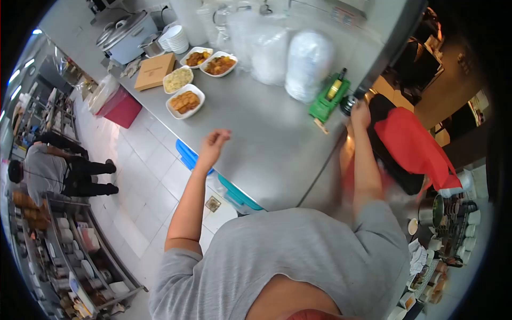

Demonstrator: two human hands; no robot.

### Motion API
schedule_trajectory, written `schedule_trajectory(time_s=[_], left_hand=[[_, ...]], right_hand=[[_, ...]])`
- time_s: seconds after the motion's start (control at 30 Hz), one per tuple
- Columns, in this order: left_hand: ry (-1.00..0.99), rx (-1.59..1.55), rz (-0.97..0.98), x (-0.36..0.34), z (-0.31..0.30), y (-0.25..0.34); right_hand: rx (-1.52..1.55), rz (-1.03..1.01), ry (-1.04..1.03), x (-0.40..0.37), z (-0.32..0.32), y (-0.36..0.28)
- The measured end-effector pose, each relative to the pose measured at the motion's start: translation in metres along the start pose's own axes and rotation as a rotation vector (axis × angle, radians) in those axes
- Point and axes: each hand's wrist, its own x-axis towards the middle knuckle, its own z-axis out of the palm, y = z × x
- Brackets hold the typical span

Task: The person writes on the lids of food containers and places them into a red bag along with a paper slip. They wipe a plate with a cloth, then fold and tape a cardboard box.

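My left hand hovers over the near edge of the steel counter, holding nothing, its fingers loosely bent and apart. At the counter's right side my right hand is closed, its fingers against a small dark round object whose kind I cannot make out. Just left of it lies a green tape dispenser with a yellow roll. Further left are white dishes of food: fried pieces, a pale rice-like dish and two saucy dishes, one nearer and one behind.
Wrapped stacks of white containers line the wall. A brown cardboard box and a large cooker stand at the far left. A red bag lies right of my arm. Another person stands at the left by shelves.
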Motion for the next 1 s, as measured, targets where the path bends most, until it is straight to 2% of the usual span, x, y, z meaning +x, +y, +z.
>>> schedule_trajectory(time_s=[0.03,0.1,0.2,0.3,0.33,0.37,0.43,0.5,0.6,0.67,0.7,0.77,0.83,0.87,0.9,0.93,0.97,1.0], left_hand=[[0.117,0.026,-0.038,0.011,-0.033,-0.010],[0.367,0.048,-0.181,0.037,-0.089,-0.038],[0.506,-0.018,-0.386,0.077,-0.138,-0.056],[0.438,-0.144,-0.392,0.105,-0.157,-0.076],[0.433,-0.171,-0.360,0.111,-0.159,-0.082],[0.422,-0.161,-0.354,0.115,-0.161,-0.087],[0.403,-0.143,-0.341,0.118,-0.161,-0.089],[0.279,-0.136,-0.340,0.109,-0.156,-0.083],[0.036,-0.155,-0.348,0.090,-0.141,-0.080],[-0.162,-0.210,-0.385,0.081,-0.133,-0.086],[-0.197,-0.195,-0.394,0.083,-0.135,-0.084],[-0.318,-0.155,-0.398,0.102,-0.140,-0.077],[-0.139,-0.145,-0.375,0.134,-0.160,-0.084],[-0.029,-0.234,-0.305,0.153,-0.179,-0.101],[-0.043,-0.174,-0.119,0.180,-0.208,-0.139],[-0.034,-0.211,-0.157,0.219,-0.243,-0.179],[0.068,-0.307,-0.341,0.248,-0.258,-0.176],[0.012,-0.298,-0.340,0.277,-0.282,-0.203]], right_hand=[[0.064,0.009,0.080,-0.024,0.005,-0.003],[0.011,-0.101,0.043,-0.077,0.008,-0.019],[-0.144,-0.192,0.034,-0.139,0.039,-0.049],[-0.229,-0.310,0.005,-0.166,0.068,-0.093],[-0.228,-0.302,-0.076,-0.167,0.074,-0.110],[-0.224,-0.294,-0.157,-0.161,0.081,-0.128],[-0.206,-0.313,-0.182,-0.139,0.099,-0.150],[-0.226,-0.439,0.053,-0.124,0.097,-0.183],[0.093,-0.426,0.013,-0.120,0.087,-0.231],[0.213,-0.333,-0.309,-0.136,0.101,-0.224],[0.277,-0.273,-0.460,-0.148,0.107,-0.218],[0.589,0.170,-0.732,-0.182,0.108,-0.206],[0.841,0.266,-0.793,-0.215,0.093,-0.197],[0.958,0.311,-0.780,-0.230,0.082,-0.195],[1.157,0.383,-0.685,-0.248,0.091,-0.185],[1.106,0.328,-0.652,-0.259,0.119,-0.161],[0.891,0.275,-0.577,-0.266,0.118,-0.157],[0.959,0.255,-0.579,-0.267,0.114,-0.154]])
